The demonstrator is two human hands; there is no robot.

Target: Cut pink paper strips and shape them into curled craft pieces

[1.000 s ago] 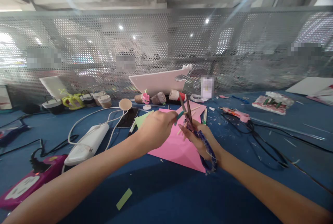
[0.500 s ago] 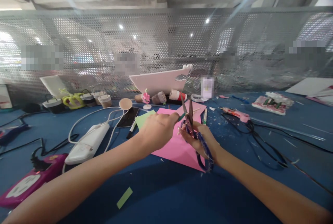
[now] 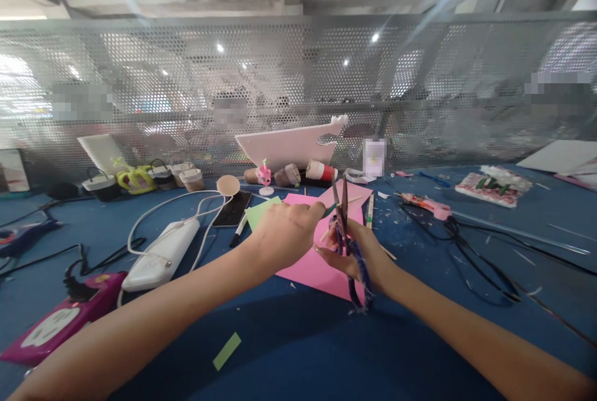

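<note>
Both hands meet over the pink paper (image 3: 310,264) at the middle of the blue table (image 3: 298,351), and from my end what matters is how the thin green-tipped stick (image 3: 331,206) lies against the scissors (image 3: 344,202). The stick comes out of my left hand (image 3: 284,233) and runs to the right of those fingertips and a little away from me. Its long axis lies nearly crosswise to the blades, which point up and away from my right hand (image 3: 361,252). The stick's green end sits right at the blades, partway up them; whether it is between them or just touching one I cannot tell. My left hand is the one on the stick, its thumb and forefinger pinched narrow around it. My right fingers are curled tight through the blue handle loops, and the blades stand in a slim V, only slightly apart. To the left of my left fingers lie a green paper sheet (image 3: 261,209), a marker (image 3: 237,231) and a phone (image 3: 233,208); a glue gun (image 3: 426,205) rests well off to the right of my right fingers.
</note>
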